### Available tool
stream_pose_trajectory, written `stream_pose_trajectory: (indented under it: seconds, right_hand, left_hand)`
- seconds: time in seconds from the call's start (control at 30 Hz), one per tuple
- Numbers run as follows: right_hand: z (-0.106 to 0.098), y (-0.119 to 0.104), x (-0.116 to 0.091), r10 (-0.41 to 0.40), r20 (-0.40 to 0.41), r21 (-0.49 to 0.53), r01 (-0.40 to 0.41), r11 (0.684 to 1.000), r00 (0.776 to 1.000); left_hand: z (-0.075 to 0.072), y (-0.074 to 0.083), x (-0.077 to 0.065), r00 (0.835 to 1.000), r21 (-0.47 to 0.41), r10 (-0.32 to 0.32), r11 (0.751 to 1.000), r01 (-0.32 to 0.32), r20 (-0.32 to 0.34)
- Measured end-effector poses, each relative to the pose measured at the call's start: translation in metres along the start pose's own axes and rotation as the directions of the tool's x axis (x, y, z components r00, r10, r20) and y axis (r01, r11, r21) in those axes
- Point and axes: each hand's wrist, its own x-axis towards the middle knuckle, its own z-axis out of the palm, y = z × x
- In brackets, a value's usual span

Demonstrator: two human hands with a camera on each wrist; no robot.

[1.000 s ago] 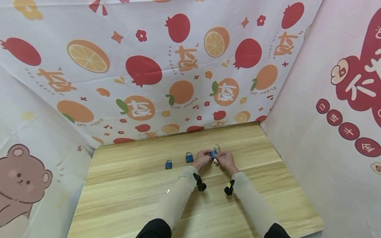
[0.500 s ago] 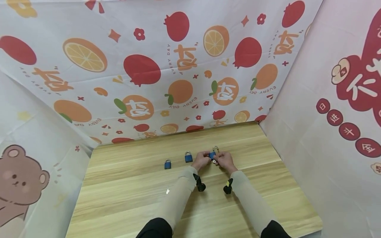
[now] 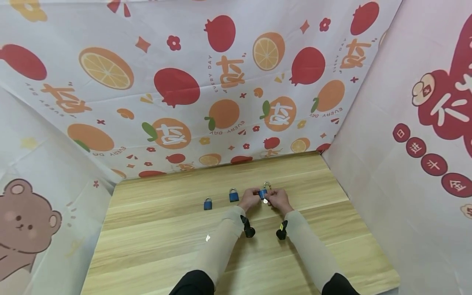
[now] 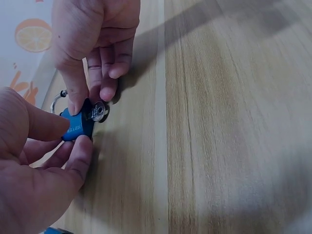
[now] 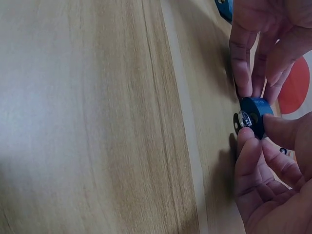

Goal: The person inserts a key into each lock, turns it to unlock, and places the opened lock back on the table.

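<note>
A blue padlock (image 3: 263, 194) is held between both hands near the back of the wooden table. Its shackle (image 4: 55, 101) is sprung up, one end free of the body. My left hand (image 3: 250, 199) grips the body from the left, thumb on the near face and fingers round the other side. From the right, my right hand (image 3: 279, 200) pinches the body, its thumb on the blue side in the right wrist view. A round-headed silver key (image 4: 99, 111) sticks out of the padlock's bottom, with my right fingertips (image 5: 247, 133) right at it.
To the left on the table (image 3: 158, 237) stand two more blue padlocks, a larger one (image 3: 234, 195) beside my left hand and a smaller one (image 3: 208, 204) farther left, shackles down. A fruit-print cloth (image 3: 221, 90) hangs behind, with printed sheets on both sides.
The padlock has tipped slightly in the fingers and shifted a little left with both hands. The grip stays on it, and the other padlocks stand where they were.
</note>
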Motion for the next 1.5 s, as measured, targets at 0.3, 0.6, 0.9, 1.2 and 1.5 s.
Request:
stream_pose_trajectory:
  seconds: [0.3, 0.6, 0.9, 1.2, 1.5]
  right_hand:
    - [0.0, -0.001, 0.0, 0.0, -0.005, -0.012, 0.0, 1.0, 1.0]
    - [-0.004, 0.004, 0.003, -0.005, 0.036, 0.013, 0.005, 1.0, 0.999]
    - [-0.008, 0.008, 0.009, 0.017, 0.094, 0.082, -0.024, 0.996, 0.995]
    - [-0.007, 0.009, 0.008, 0.07, 0.135, 0.09, -0.083, 0.992, 0.988]
    - [-0.012, 0.0, 0.002, 0.1, 0.177, 0.069, -0.113, 0.991, 0.979]
  left_hand:
    - [0.0, 0.001, 0.002, 1.0, 0.12, -0.004, 0.993, 0.004, 0.004]
    - [0.0, -0.001, 0.002, 1.0, 0.099, -0.001, 0.995, -0.001, 0.02]
    - [0.006, -0.007, 0.002, 0.999, 0.093, 0.051, 0.994, -0.051, -0.002]
    - [0.006, -0.011, -0.001, 0.998, 0.083, 0.052, 0.995, -0.051, -0.016]
    - [0.004, -0.007, -0.003, 0.999, 0.045, 0.047, 0.998, -0.047, -0.003]
